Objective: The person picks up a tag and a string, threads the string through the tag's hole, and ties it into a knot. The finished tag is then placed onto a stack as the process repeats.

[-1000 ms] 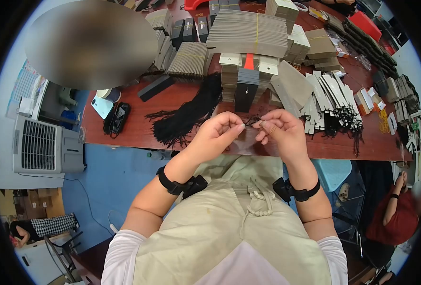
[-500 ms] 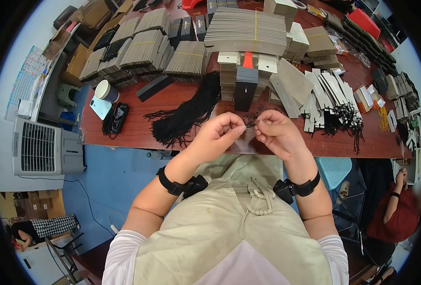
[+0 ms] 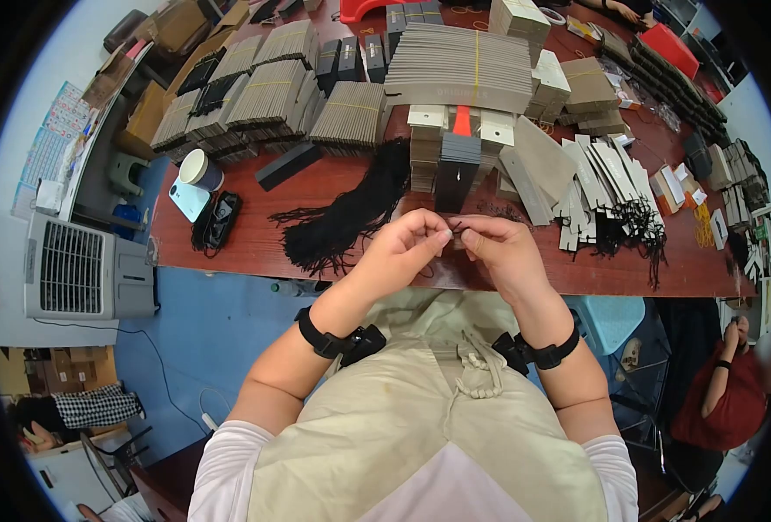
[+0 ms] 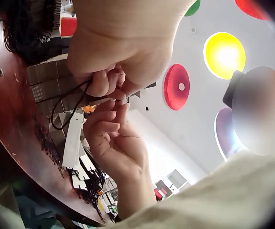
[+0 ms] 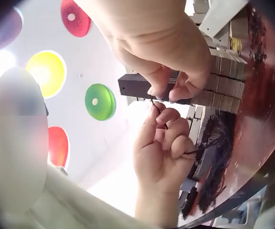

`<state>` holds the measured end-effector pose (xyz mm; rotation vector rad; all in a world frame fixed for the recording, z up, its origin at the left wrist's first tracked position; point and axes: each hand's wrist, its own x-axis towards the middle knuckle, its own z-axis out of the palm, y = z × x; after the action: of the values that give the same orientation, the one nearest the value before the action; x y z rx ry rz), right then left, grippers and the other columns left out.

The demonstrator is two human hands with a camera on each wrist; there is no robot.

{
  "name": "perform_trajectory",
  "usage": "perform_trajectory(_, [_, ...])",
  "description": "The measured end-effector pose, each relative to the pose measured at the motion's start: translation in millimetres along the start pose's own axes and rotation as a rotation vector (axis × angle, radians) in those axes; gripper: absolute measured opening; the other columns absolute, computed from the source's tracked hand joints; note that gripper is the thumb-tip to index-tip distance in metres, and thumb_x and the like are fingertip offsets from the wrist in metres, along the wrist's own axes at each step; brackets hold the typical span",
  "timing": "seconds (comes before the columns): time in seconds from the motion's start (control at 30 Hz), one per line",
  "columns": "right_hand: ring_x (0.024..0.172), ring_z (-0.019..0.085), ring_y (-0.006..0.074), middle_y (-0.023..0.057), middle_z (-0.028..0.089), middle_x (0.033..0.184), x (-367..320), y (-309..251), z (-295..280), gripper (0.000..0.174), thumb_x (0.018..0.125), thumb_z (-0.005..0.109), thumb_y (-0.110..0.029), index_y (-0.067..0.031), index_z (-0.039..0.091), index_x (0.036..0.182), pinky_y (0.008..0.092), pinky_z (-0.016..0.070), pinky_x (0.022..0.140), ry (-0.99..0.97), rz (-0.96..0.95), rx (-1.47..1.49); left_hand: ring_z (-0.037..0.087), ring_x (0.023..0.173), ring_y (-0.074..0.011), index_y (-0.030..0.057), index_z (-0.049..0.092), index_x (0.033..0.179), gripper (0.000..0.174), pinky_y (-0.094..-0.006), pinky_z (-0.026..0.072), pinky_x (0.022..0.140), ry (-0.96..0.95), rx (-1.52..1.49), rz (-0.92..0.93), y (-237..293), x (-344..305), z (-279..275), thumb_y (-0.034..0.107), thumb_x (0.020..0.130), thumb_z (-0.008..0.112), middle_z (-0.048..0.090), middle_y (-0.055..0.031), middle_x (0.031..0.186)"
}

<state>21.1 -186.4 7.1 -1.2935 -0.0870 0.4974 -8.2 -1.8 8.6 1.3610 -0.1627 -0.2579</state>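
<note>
A thin black cord (image 5: 155, 104) runs between the fingertips of both hands, held just above the table's front edge. My left hand (image 3: 403, 248) pinches it between thumb and forefinger, the other fingers curled in. A loop of it hangs below that hand in the left wrist view. My right hand (image 3: 506, 252) meets the left one, thumb and forefinger pinching the cord at the tips. Just beyond the hands stands a narrow dark grey box (image 3: 458, 165). To the left lies a bundle of black cords (image 3: 346, 213).
Behind are banded stacks of grey card pieces (image 3: 459, 65). Pale tags with black cords (image 3: 599, 178) lie to the right on the red-brown table (image 3: 255, 248). A paper cup (image 3: 201, 170), a phone (image 3: 188, 202) and a black case (image 3: 217, 219) sit at the left.
My right hand has moved left and its fingertips have closed the gap to the left hand. The left hand stays nearly in place. A blurred shape at upper left is gone.
</note>
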Motion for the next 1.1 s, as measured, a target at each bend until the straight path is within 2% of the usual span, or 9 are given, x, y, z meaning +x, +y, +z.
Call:
perform_trajectory(0.27, [0.08,0.055,0.0116,0.0073,0.063,0.095,-3,-14,8,0.016,0.08,0.064,-0.001,0.0041,0.066,0.095,0.023,0.0431,0.068,-0.066,-0.044,0.023,0.046,0.065,0.0,0.0063,0.056,0.096,0.011,-0.0152,0.0385,0.055,-0.075,-0.051,-0.062,0,-2,-1,0.015,0.09,0.058,0.055,0.0043,0.079])
perform_trajectory(0.47, [0.078,0.052,0.0146,0.0086,0.056,0.087,4,12,-8,0.012,0.077,0.069,-0.005,0.0022,0.06,0.072,0.027,0.043,0.063,-0.322,-0.209,0.372,0.05,0.073,-0.002,0.005,0.057,0.093,0.01,-0.0184,0.0427,0.06,-0.255,-0.006,-0.04,-6,-5,-12,0.015,0.09,0.058,0.056,0.0033,0.082])
perform_trajectory(0.57, [0.045,0.043,0.0121,0.007,0.052,0.064,-4,10,-14,0.032,0.076,0.074,-0.019,-0.0035,0.051,0.059,0.0243,0.0336,0.04,-0.388,-0.17,0.402,0.051,0.072,-0.0055,0.0032,0.057,0.088,0.011,-0.0235,0.044,0.061,-0.393,0.181,0.207,-7,-4,-20,0.014,0.091,0.056,0.056,0.0037,0.078])
perform_trajectory(0.63, [0.042,0.042,0.0102,0.0089,0.052,0.062,-9,12,-11,0.015,0.071,0.061,0.007,-0.0041,0.052,0.076,0.0222,0.0314,0.038,-0.332,-0.078,0.397,0.052,0.068,-0.0093,0.0023,0.057,0.084,0.014,-0.0268,0.0437,0.06,-0.396,0.261,0.207,5,-6,-27,0.015,0.089,0.057,0.057,-0.0002,0.075])
perform_trajectory(0.67, [0.042,0.041,0.0095,0.0106,0.054,0.064,-9,12,-12,0.026,0.067,0.053,0.014,-0.0047,0.05,0.086,0.0208,0.0304,0.038,-0.205,0.04,0.227,0.053,0.066,-0.0125,0.0022,0.057,0.082,0.015,-0.0279,0.0435,0.059,-0.357,0.364,0.286,9,-6,-27,0.016,0.087,0.059,0.057,-0.0034,0.074])
perform_trajectory(0.8, [0.045,0.044,0.006,0.0049,0.056,0.065,-11,7,-2,0.02,0.07,0.06,0.011,-0.0018,0.053,0.083,0.0192,0.0304,0.038,-0.174,0.073,-0.018,0.056,0.067,-0.0292,0.0021,0.056,0.076,0.016,-0.0367,0.0448,0.06,-0.271,0.756,0.395,40,-14,-16,0.017,0.076,0.061,0.054,-0.0111,0.07])
perform_trajectory(0.93, [0.059,0.054,0.0063,0.0029,0.06,0.072,-14,6,2,0.013,0.072,0.068,0.007,0.0014,0.059,0.08,0.0182,0.0405,0.051,-0.077,-0.131,-0.274,0.054,0.079,-0.0301,0.0038,0.055,0.078,0.017,-0.0388,0.0431,0.07,-0.088,0.882,0.632,28,-8,3,0.018,0.075,0.063,0.054,-0.0098,0.077])
perform_trajectory(1.03, [0.069,0.058,0.0083,0.0035,0.062,0.077,-14,1,6,0.012,0.072,0.067,0.007,0.0015,0.06,0.08,0.0186,0.0448,0.062,-0.029,-0.185,-0.248,0.05,0.081,-0.0289,0.0045,0.055,0.081,0.017,-0.0375,0.0412,0.074,0.276,0.817,0.869,35,-6,6,0.017,0.074,0.064,0.053,-0.0086,0.077])
perform_trajectory(1.1, [0.069,0.058,0.0083,0.004,0.063,0.077,-12,6,0,0.012,0.072,0.067,0.007,0.0011,0.061,0.081,0.0183,0.0448,0.062,0.007,-0.254,-0.139,0.048,0.082,-0.026,0.0044,0.056,0.084,0.019,-0.0356,0.0397,0.076,0.316,0.762,0.783,37,-10,5,0.019,0.077,0.066,0.053,-0.0065,0.075])
